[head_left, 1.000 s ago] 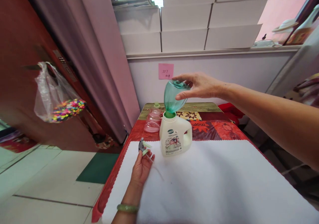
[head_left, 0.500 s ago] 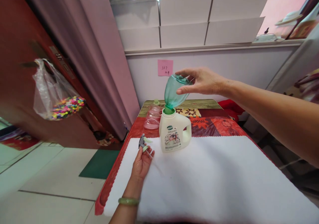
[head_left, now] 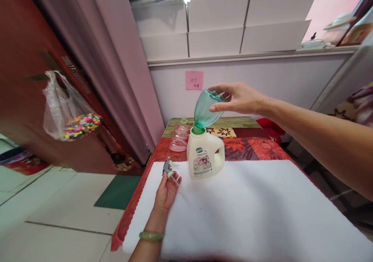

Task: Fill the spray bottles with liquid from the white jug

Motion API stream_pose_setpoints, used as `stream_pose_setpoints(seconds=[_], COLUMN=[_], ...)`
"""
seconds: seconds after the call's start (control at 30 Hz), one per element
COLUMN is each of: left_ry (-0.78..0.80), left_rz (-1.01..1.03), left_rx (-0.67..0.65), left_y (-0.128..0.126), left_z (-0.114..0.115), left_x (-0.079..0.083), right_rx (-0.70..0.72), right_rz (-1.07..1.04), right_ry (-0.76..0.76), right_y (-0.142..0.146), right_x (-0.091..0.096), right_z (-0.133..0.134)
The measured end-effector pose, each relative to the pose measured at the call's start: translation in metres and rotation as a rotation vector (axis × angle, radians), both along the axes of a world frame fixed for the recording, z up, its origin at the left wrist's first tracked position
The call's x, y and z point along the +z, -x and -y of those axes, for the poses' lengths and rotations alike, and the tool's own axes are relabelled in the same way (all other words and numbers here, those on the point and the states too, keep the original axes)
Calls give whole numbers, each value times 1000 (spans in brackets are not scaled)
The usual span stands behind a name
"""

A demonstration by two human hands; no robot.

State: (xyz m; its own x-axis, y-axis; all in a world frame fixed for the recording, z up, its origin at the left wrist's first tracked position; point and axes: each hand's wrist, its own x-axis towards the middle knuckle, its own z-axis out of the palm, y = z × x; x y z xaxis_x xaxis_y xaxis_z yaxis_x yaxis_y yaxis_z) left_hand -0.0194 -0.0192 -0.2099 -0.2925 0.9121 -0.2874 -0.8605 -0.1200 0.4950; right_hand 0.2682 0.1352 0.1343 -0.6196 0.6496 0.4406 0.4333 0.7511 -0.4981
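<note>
My right hand [head_left: 236, 98] grips the base of a clear green spray bottle [head_left: 206, 108]. The bottle is tilted upside down, its neck at the open mouth of a white detergent jug [head_left: 201, 155] with a printed label and a side handle. In my left hand [head_left: 168, 190] is a grey and pale green trigger sprayer head [head_left: 167, 167] with a thin tube, held low over the white mat, left of the jug. Whether liquid is flowing from the bottle I cannot make out.
A pink clear bottle [head_left: 178, 137] stands behind the jug's left side. The white mat [head_left: 247, 211] covers the front of a table with a red patterned cloth [head_left: 271, 149]. A pink note [head_left: 194, 80] is on the wall; a bag of colourful pieces [head_left: 72, 114] hangs from the door.
The whole view has shifted slightly. Both hands keep their holds, and the green bottle stays inverted at the jug's mouth.
</note>
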Motion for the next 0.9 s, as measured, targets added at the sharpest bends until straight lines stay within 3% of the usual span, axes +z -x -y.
stream_pose_setpoints(seconds=[0.63, 0.77, 0.9], left_ry=[61, 91, 60], left_rz=[-13, 23, 73], left_rx=[26, 36, 141], left_y=[-7, -10, -7], left_z=[0, 3, 12], left_x=[13, 31, 68], right_rx=[-22, -47, -76], right_rz=[-128, -499, -894], right_ry=[82, 169, 441], right_y=[-14, -32, -58], right_x=[-14, -37, -88], right_z=[-4, 6, 49])
